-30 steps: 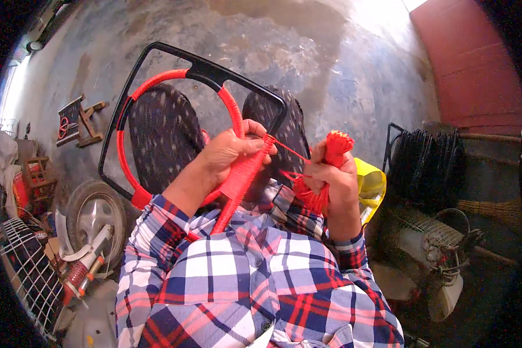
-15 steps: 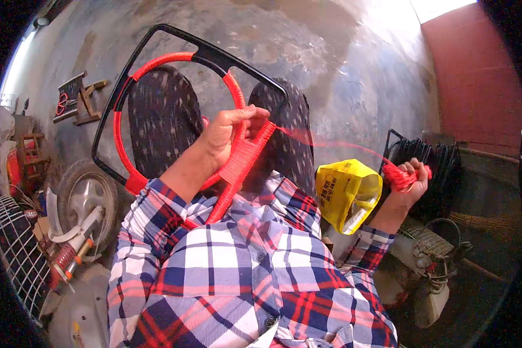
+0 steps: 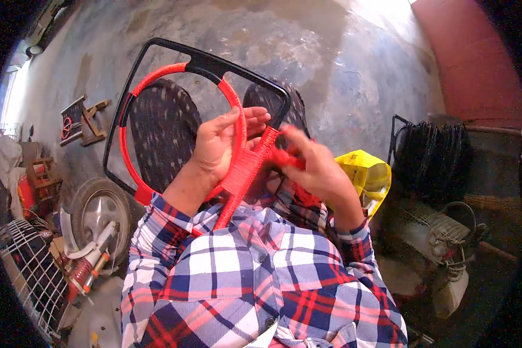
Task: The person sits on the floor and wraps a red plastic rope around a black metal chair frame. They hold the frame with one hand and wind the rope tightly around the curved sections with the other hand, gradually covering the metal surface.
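A black rectangular frame [image 3: 214, 56] with a round ring inside lies tilted over my knees. Red cord [image 3: 245, 171] is wound tightly round much of the ring and round part of the outer bar. My left hand [image 3: 214, 145] holds the ring at its right side, thumb on one side and fingers reaching behind it. Close against the frame's right bar, my right hand [image 3: 322, 168] is curled round a bundle of red cord [image 3: 285, 158]. Its fingertips are smeared by motion. A loose tangle of red cord [image 3: 307, 197] shows below that hand.
A yellow plastic bag [image 3: 368, 174] stands by my right knee. Farther right are a stack of black frames [image 3: 432, 151] and a whitish machine [image 3: 432, 229]. At left lie a wheel [image 3: 101, 211], a wire grid [image 3: 26, 267] and a small wooden stool [image 3: 93, 123].
My right hand has swung in from far right to the frame, bringing the cord bundle. The stretched cord no longer shows. The frame sits slightly lower in view.
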A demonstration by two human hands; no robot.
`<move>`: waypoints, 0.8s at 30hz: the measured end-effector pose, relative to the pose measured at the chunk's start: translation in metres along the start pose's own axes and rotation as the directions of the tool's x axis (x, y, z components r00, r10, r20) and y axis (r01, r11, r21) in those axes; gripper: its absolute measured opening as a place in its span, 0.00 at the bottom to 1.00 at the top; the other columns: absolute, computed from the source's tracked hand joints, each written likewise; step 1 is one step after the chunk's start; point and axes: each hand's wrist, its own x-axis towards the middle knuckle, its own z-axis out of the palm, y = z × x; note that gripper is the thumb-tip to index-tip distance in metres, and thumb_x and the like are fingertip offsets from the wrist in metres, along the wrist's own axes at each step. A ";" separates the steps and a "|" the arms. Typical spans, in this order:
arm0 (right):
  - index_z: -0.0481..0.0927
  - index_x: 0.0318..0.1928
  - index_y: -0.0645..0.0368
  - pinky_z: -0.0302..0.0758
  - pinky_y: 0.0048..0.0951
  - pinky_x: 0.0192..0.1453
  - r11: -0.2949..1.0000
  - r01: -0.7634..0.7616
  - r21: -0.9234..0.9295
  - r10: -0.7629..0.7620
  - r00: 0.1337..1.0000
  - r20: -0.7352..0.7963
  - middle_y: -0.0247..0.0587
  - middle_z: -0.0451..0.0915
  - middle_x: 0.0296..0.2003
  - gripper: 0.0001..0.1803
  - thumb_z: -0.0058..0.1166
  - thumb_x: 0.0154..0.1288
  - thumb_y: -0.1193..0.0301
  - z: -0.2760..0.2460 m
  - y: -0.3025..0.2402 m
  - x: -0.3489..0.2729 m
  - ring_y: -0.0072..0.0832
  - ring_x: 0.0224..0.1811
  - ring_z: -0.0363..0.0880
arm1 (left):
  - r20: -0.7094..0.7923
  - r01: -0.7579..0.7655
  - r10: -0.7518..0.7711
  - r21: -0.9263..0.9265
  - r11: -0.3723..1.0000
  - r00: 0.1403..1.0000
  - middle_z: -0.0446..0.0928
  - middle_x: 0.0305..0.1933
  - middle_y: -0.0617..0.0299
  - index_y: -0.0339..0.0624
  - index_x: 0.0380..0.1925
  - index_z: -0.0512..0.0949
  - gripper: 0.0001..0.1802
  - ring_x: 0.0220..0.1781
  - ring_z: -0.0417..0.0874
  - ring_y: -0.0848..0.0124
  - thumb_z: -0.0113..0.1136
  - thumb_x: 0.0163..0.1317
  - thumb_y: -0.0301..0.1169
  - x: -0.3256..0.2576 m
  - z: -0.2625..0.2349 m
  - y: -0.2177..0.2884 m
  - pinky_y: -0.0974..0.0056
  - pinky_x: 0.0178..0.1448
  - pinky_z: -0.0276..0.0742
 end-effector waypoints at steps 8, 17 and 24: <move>0.53 0.74 0.54 0.70 0.36 0.65 0.791 0.260 0.554 -0.095 0.947 -0.308 0.48 0.76 0.53 0.46 0.56 0.55 0.82 0.020 0.022 0.040 0.39 0.60 0.76 | -0.004 0.092 -0.093 -0.143 0.985 0.996 0.79 0.56 0.48 0.30 0.56 0.74 0.25 0.57 0.80 0.57 0.53 0.68 0.41 0.002 -0.003 -0.003 0.51 0.64 0.74; 0.68 0.67 0.54 0.64 0.43 0.70 0.884 0.264 -0.387 -0.441 0.745 -0.500 0.49 0.69 0.64 0.41 0.67 0.49 0.75 0.014 -0.004 0.057 0.47 0.70 0.63 | -0.032 -0.053 0.051 -0.052 0.997 0.998 0.80 0.52 0.50 0.34 0.53 0.76 0.21 0.55 0.80 0.60 0.49 0.70 0.38 -0.002 -0.004 -0.006 0.53 0.64 0.73; 0.76 0.50 0.58 0.66 0.43 0.69 0.774 0.415 -0.479 -0.606 0.705 -0.368 0.48 0.75 0.58 0.25 0.69 0.49 0.73 0.023 -0.001 0.073 0.45 0.64 0.71 | -0.075 -0.115 0.113 -0.031 0.993 0.991 0.81 0.50 0.53 0.35 0.49 0.77 0.19 0.53 0.81 0.61 0.49 0.69 0.39 -0.001 -0.005 -0.007 0.56 0.63 0.72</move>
